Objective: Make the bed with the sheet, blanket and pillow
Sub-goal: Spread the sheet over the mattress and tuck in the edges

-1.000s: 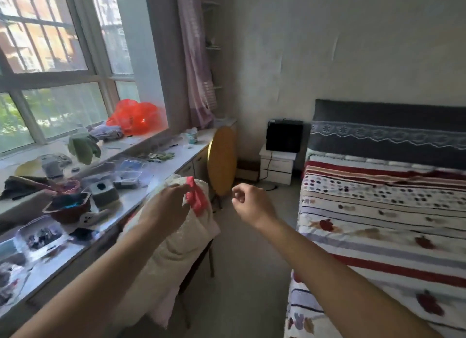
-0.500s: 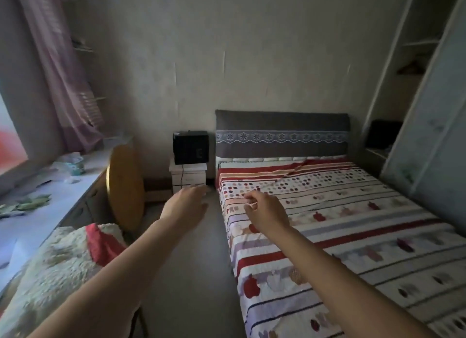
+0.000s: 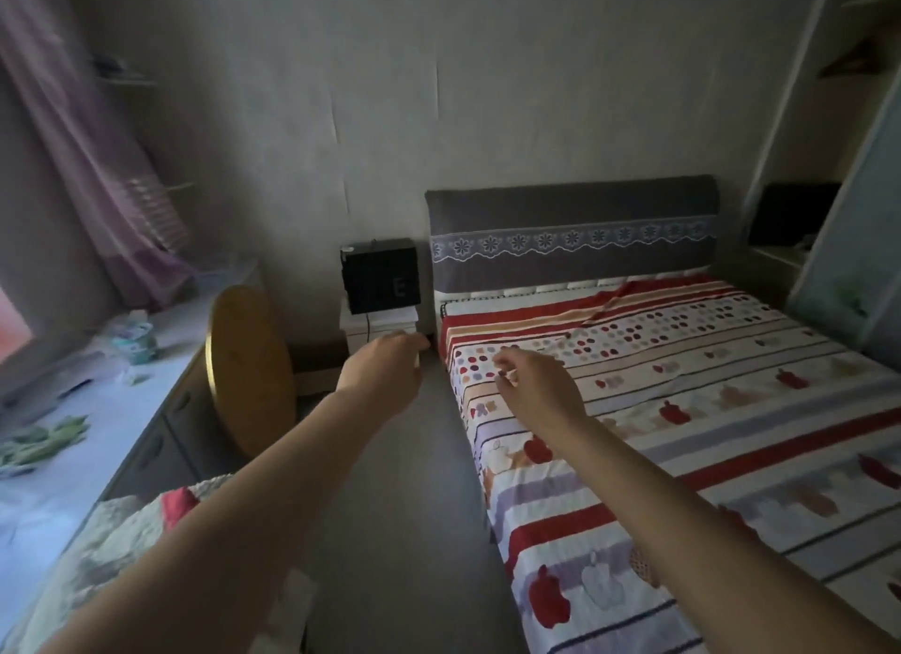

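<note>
Head view, striped apple-print sheet [image 3: 692, 400], spread flat

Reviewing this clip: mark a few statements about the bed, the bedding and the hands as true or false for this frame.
1. A striped, patterned sheet covers the bed. True.
2. A pillow lies against the headboard. False: nothing lies on the sheet by the headboard.
3. The left hand and right hand both hold nothing. True.
4. The blanket is spread over the bed. False: it lies bunched up off the bed, at the lower left beside the counter.
5. A black box stands on the small white nightstand beside the headboard. True.
</note>
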Motion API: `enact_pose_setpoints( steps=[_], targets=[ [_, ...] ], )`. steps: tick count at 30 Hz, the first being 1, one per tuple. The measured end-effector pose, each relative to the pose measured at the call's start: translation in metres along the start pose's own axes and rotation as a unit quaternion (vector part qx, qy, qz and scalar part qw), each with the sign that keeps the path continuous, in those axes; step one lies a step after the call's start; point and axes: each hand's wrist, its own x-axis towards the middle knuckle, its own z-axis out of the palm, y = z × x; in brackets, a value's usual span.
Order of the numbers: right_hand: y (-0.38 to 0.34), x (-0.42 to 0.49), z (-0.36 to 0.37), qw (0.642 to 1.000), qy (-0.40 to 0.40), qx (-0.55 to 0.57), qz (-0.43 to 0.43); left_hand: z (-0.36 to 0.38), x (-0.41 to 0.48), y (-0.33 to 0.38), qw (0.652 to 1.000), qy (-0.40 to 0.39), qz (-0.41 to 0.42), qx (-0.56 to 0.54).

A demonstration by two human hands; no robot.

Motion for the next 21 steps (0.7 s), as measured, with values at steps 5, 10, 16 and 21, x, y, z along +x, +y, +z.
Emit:
enact_pose_setpoints(
  steps=[5, 10, 16, 21],
  targets=[
    [-0.011, 0.073, 0.029, 0.998, 0.001, -0.063, -0.028, 0.008, 0.064, -0.039, 1.0, -0.012, -0.009, 0.0],
    [-0.016, 0.162, 0.066, 0.994, -0.007, -0.107, -0.031, 0.023, 0.144, -0.087, 1.0, -0.02, 0.0, -0.017],
    [-0.015, 0.266, 0.108, 0.988, -0.007, -0.155, -0.006, 0.036, 0.255, -0.15, 0.999, -0.036, 0.021, -0.03],
    [0.004, 0.337, 0.132, 0.984, -0.007, -0.178, 0.015, 0.056, 0.339, -0.175, 0.997, -0.054, 0.044, -0.045]
  ],
)
